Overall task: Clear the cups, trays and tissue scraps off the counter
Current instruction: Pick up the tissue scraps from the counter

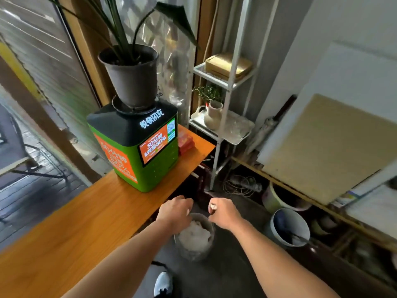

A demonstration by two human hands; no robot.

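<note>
Small white tissue scrap (213, 206) pinched in the right hand (223, 212), grip curled tight around it, only a little white bit peeking out. Left hand (175, 210) just beside it, fingers bent down and loose; hard to tell if anything is inside that grip. Both hands up over a grey bin (194, 237) on the floor, just past the table edge. Bin nearly full of crumpled white paper.

Orange wooden table (75, 222) on the left, long and smooth, bare near the hands. Window with blinds behind it. Dark floor below.

Big green and black charging box (137, 147) on the far part of the table, with a bright orange screen. Black plant pot (131, 76) on top of the box, long green leaves going up. Flat red packet (185, 139) right behind the box.

White wire shelf (223, 100) past the table end, with a pale jug (212, 115) holding a little plant and a gold box (228, 64) higher up. Round white bucket (287, 226) on the floor to the right of the bin. Flat boards (322, 147) leaning on the right wall. One black and white shoe (163, 284) at the bottom.
</note>
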